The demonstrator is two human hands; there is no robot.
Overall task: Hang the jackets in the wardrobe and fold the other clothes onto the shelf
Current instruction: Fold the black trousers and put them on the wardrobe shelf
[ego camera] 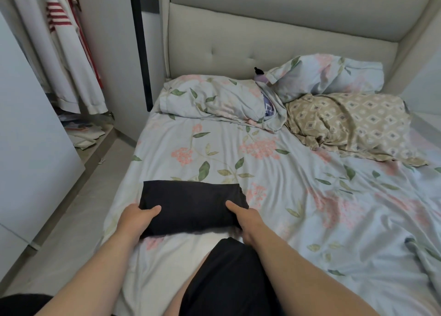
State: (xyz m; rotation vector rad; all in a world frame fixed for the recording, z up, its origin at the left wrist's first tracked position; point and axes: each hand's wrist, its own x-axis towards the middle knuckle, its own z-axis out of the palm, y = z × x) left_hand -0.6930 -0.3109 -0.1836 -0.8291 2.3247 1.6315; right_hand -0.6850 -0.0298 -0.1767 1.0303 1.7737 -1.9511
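A folded black garment (191, 204) lies on the floral bed sheet (298, 196) near the bed's front left. My left hand (137, 219) grips its left end, thumb on top and fingers tucked underneath. On the opposite end, my right hand (247, 220) holds the garment the same way, thumb lying over the cloth. At the upper left the wardrobe (71, 53) stands open, with a white jacket with red stripes (64, 29) hanging inside.
Two floral pillows (210, 98) and a beige patterned pillow (346, 122) lie by the padded headboard (274, 41). Papers clutter the wardrobe floor (81, 132). A white wardrobe door (26, 134) flanks a narrow floor strip left of the bed. My knee in black shorts (229, 275) rests on the mattress.
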